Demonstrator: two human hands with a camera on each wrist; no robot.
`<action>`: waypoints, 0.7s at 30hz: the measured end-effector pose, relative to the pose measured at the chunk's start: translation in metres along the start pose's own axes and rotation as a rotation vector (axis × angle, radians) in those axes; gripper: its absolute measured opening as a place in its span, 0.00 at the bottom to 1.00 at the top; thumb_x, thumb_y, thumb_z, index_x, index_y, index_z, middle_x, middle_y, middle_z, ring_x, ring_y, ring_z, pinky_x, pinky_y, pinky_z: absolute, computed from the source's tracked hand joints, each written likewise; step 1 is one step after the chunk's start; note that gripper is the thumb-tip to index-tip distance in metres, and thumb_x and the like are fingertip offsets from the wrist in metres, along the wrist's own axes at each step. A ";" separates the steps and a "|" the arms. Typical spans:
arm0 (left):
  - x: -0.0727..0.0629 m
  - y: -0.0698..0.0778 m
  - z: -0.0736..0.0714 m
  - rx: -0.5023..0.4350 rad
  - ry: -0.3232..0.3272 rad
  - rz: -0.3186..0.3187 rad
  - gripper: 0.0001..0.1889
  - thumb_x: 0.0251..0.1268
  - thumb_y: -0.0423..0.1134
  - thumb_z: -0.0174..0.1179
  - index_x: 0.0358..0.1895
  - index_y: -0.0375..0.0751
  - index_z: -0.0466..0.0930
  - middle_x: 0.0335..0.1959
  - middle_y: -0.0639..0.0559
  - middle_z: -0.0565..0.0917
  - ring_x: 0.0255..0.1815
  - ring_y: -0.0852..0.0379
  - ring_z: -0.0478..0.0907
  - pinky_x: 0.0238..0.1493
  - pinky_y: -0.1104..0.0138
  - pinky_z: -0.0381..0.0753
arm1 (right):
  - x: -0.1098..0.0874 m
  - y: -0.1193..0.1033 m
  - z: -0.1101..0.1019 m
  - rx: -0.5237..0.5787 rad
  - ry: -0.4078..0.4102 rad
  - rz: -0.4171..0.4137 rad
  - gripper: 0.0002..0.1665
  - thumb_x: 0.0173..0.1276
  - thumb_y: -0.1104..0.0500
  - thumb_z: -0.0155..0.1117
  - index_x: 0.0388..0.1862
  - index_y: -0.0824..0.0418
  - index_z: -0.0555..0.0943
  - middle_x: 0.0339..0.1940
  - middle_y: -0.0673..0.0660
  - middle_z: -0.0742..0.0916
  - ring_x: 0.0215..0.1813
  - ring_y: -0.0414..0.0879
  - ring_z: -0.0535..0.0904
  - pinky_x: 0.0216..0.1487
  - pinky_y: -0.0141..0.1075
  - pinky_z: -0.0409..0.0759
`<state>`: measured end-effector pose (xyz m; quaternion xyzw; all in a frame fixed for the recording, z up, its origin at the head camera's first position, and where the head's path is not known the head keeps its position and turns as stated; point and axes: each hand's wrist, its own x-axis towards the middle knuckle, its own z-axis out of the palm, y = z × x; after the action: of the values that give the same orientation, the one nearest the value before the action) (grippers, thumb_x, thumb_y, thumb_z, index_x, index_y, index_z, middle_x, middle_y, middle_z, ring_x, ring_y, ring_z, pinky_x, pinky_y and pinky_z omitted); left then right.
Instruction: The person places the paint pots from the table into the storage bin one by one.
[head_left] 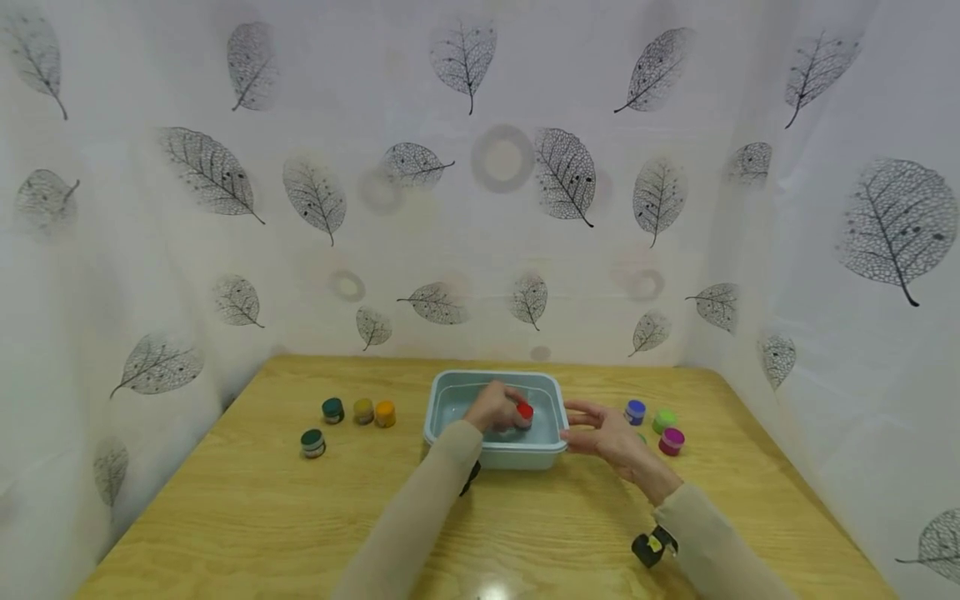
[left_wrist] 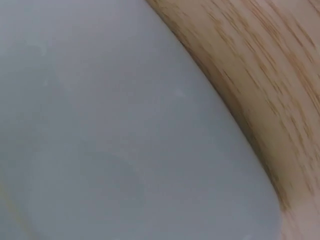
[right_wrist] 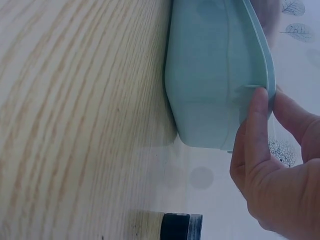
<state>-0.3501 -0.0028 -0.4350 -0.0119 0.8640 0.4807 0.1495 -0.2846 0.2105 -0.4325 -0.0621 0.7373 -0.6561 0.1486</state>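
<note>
A pale blue-green plastic tub [head_left: 487, 458] stands on the wooden table. My left hand [head_left: 495, 406] reaches inside it and holds a small red paint jar [head_left: 525, 414] between thumb and fingers, near the tub's right side. On the tub's right rim, my right hand [head_left: 611, 435] pinches the edge. In the right wrist view, that hand [right_wrist: 280, 170] has its fingers and thumb on either side of the rim [right_wrist: 270, 75]. The left wrist view shows only the tub's outer wall [left_wrist: 125, 120] close up, with no hand or jar.
Left of the tub stand two dark green jars [head_left: 333, 409], an ochre jar [head_left: 363, 411] and an orange jar [head_left: 386, 413]. Blue [head_left: 634, 412], light green [head_left: 664, 421] and magenta [head_left: 672, 441] jars stand at right, with another green one partly hidden. A leaf-patterned curtain [head_left: 480, 250] surrounds the table.
</note>
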 end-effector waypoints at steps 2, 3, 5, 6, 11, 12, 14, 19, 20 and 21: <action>-0.001 0.001 0.000 0.008 -0.003 -0.004 0.21 0.46 0.28 0.75 0.48 0.39 0.85 0.31 0.48 0.83 0.21 0.58 0.74 0.23 0.70 0.78 | 0.000 -0.001 0.000 -0.008 0.002 -0.001 0.42 0.64 0.65 0.68 0.74 0.68 0.61 0.66 0.75 0.73 0.50 0.50 0.85 0.57 0.50 0.83; -0.002 0.001 0.000 0.003 -0.004 -0.004 0.21 0.46 0.28 0.75 0.48 0.39 0.85 0.31 0.48 0.83 0.21 0.58 0.74 0.24 0.69 0.79 | 0.000 -0.001 0.000 -0.011 0.003 -0.002 0.42 0.64 0.65 0.69 0.74 0.68 0.61 0.66 0.76 0.73 0.50 0.51 0.85 0.56 0.49 0.83; -0.002 0.001 0.000 -0.018 -0.004 -0.008 0.21 0.46 0.27 0.74 0.48 0.38 0.84 0.32 0.47 0.83 0.22 0.57 0.78 0.29 0.67 0.83 | 0.000 -0.001 0.000 -0.013 0.001 -0.003 0.42 0.64 0.65 0.69 0.74 0.68 0.61 0.66 0.76 0.73 0.51 0.51 0.84 0.56 0.49 0.83; -0.003 0.001 0.001 -0.030 -0.003 -0.012 0.21 0.46 0.26 0.74 0.48 0.38 0.84 0.33 0.47 0.83 0.24 0.56 0.79 0.31 0.66 0.85 | 0.000 -0.001 0.000 -0.014 0.001 -0.001 0.42 0.64 0.65 0.69 0.74 0.68 0.61 0.66 0.76 0.73 0.51 0.52 0.84 0.56 0.49 0.84; -0.003 0.001 0.004 -0.056 -0.003 -0.015 0.22 0.48 0.25 0.73 0.50 0.36 0.83 0.37 0.45 0.83 0.30 0.55 0.82 0.37 0.65 0.87 | -0.001 0.000 0.000 -0.007 -0.007 -0.004 0.42 0.64 0.65 0.68 0.74 0.69 0.61 0.66 0.76 0.73 0.51 0.52 0.84 0.56 0.49 0.84; -0.003 0.001 0.004 -0.061 -0.007 -0.013 0.22 0.48 0.25 0.73 0.51 0.36 0.82 0.37 0.44 0.83 0.30 0.55 0.82 0.36 0.66 0.87 | -0.001 0.000 -0.001 -0.006 -0.009 -0.005 0.42 0.64 0.65 0.68 0.74 0.69 0.61 0.66 0.76 0.73 0.51 0.51 0.84 0.56 0.49 0.84; -0.002 0.001 0.004 -0.066 -0.017 -0.009 0.23 0.49 0.25 0.72 0.53 0.35 0.82 0.37 0.43 0.83 0.30 0.55 0.81 0.37 0.66 0.87 | -0.001 0.000 -0.001 -0.005 -0.011 -0.007 0.42 0.65 0.65 0.68 0.74 0.69 0.61 0.66 0.76 0.72 0.50 0.51 0.84 0.56 0.48 0.84; 0.000 0.000 0.002 -0.073 -0.049 0.009 0.24 0.50 0.21 0.66 0.55 0.33 0.80 0.35 0.42 0.84 0.30 0.52 0.82 0.38 0.63 0.88 | -0.001 0.000 0.000 -0.004 -0.014 -0.010 0.41 0.65 0.65 0.68 0.74 0.69 0.61 0.66 0.76 0.72 0.50 0.49 0.84 0.56 0.48 0.83; 0.001 0.000 0.002 -0.073 -0.055 0.016 0.25 0.50 0.20 0.65 0.55 0.32 0.80 0.34 0.42 0.84 0.30 0.52 0.82 0.39 0.63 0.88 | -0.001 0.000 0.000 -0.005 -0.015 -0.011 0.41 0.65 0.65 0.68 0.74 0.69 0.61 0.66 0.76 0.72 0.50 0.49 0.84 0.57 0.48 0.83; 0.001 0.000 0.002 -0.072 -0.059 0.021 0.25 0.49 0.20 0.64 0.56 0.32 0.79 0.34 0.42 0.84 0.30 0.52 0.82 0.39 0.62 0.88 | -0.001 0.000 0.000 -0.008 -0.015 -0.010 0.41 0.65 0.65 0.68 0.74 0.69 0.61 0.66 0.76 0.72 0.50 0.49 0.84 0.57 0.49 0.83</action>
<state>-0.3503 -0.0015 -0.4365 0.0062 0.8414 0.5131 0.1695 -0.2835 0.2111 -0.4321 -0.0714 0.7383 -0.6536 0.1504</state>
